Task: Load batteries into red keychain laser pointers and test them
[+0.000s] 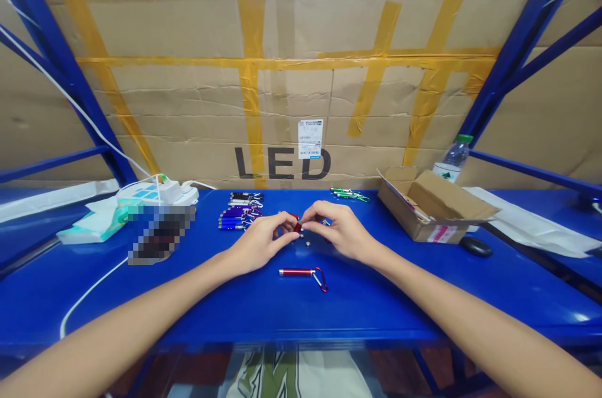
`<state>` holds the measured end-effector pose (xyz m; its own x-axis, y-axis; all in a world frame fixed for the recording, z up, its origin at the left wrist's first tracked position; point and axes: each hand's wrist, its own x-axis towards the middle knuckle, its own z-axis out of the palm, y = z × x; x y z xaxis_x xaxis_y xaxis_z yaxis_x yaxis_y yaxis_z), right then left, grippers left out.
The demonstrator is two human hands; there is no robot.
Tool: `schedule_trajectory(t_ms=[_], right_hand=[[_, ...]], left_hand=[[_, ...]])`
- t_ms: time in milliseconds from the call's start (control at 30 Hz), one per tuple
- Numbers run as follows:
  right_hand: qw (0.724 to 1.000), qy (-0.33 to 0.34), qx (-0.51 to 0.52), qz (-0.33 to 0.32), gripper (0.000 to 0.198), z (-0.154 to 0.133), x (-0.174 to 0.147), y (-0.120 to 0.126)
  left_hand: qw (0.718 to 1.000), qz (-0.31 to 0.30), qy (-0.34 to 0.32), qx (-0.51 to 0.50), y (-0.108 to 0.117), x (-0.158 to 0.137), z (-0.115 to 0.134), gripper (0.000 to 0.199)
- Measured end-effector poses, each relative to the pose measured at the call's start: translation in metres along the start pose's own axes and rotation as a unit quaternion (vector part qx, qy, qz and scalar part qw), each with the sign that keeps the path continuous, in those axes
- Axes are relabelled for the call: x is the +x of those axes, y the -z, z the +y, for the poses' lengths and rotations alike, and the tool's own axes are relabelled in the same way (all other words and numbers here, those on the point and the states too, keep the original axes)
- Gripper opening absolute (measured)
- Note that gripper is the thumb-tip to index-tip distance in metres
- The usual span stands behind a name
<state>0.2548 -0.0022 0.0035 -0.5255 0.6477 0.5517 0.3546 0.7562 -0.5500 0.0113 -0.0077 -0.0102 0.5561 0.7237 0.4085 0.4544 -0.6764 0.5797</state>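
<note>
My left hand [263,240] is closed around a small red metal tube [298,228], which looks like the body of a mini flashlight. Thumb and fingertips of my right hand [342,229] pinch together at the tube's end; whatever lies between them is too small to make out. Small round silvery pieces, resembling button cells [308,244], lie on the blue table just below my fingertips. Nearer to me rests a whole red keychain flashlight [296,272] with a red carabiner clip. Behind my right fingers, another small clip-like part [326,222] is partly hidden.
Left of my hands lies a row of black, silver, purple and blue flashlights [232,219]. Green ones [348,194] are at the back. An open cardboard box [426,232], black mouse [476,246] and bottle [454,157] stand right; a power strip [157,192] and tissue pack [101,222] left.
</note>
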Motion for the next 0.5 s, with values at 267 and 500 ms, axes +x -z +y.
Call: schedule_trajectory(t_ms=[267, 500], right_hand=[[0.993, 0.088, -0.069, -0.030, 0.013, -0.005, -0.002, 0.002], [0.975, 0.045, -0.182, -0.117, 0.014, 0.010, -0.002, 0.015]], left_hand=[[1.000, 0.008, -0.001, -0.008, 0.001, 0.001, -0.003, 0.016], [0.992, 0.090, -0.053, 0.066, 0.008, 0.001, -0.004, 0.019]])
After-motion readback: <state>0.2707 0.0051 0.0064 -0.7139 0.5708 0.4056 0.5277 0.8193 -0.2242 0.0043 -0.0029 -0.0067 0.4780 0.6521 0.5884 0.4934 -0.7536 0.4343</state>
